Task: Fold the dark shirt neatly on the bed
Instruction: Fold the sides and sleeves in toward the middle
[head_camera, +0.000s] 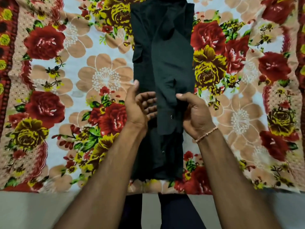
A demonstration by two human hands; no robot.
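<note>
The dark shirt (162, 63) lies on the bed as a long narrow strip, running from the top edge of view down to the bed's near edge. A sleeve with a buttoned cuff (166, 123) is folded lengthwise on top of it. My right hand (195, 113) pinches the sleeve's right side between thumb and fingers. My left hand (140, 106) hovers at the strip's left edge, palm turned inward, fingers curled and apart, holding nothing.
The bed is covered by a floral sheet (74, 80) with red, yellow and peach flowers, spreading wide on both sides of the shirt. Its near edge (66, 191) meets a grey floor. My dark-clothed legs (165, 212) stand at the bed's edge.
</note>
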